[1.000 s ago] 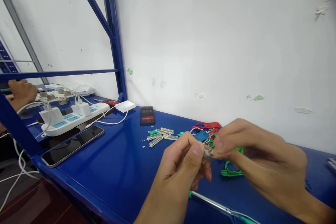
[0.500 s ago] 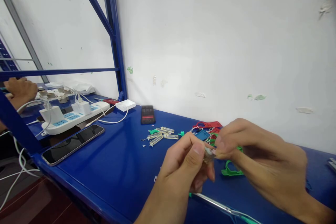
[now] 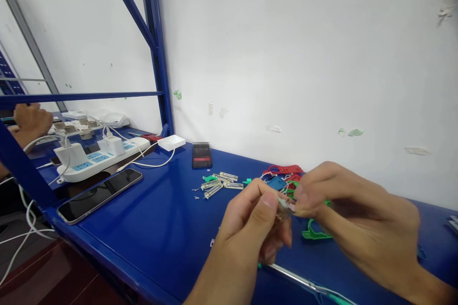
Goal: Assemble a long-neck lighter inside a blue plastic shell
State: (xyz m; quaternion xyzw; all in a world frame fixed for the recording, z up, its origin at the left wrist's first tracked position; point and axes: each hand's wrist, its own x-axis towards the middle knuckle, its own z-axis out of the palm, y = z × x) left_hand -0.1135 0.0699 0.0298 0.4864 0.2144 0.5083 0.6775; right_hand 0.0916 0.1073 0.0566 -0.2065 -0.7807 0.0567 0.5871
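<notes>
My left hand [image 3: 250,226] and my right hand [image 3: 343,209] meet above the blue shelf [image 3: 161,219], both pinched on one small clear part [image 3: 284,206] held between the fingertips. Most of that part is hidden by my thumbs. Behind my hands lies a pile of red, blue and green plastic tags [image 3: 282,176]. A green tag [image 3: 313,233] lies under my right hand. Several clear tube-like parts [image 3: 218,183] lie further left on the shelf.
A phone [image 3: 100,195] lies near the shelf's front edge. A white power strip [image 3: 96,155] with chargers and cables sits beyond it. A small dark box [image 3: 201,156] stands by the wall. A thin metal tool [image 3: 304,283] lies near me. Another person's hand [image 3: 30,121] shows at far left.
Barely anything: my two hands stay pinched together on the small part, with slight finger shifts. The other person's hand at far left has moved a little.
</notes>
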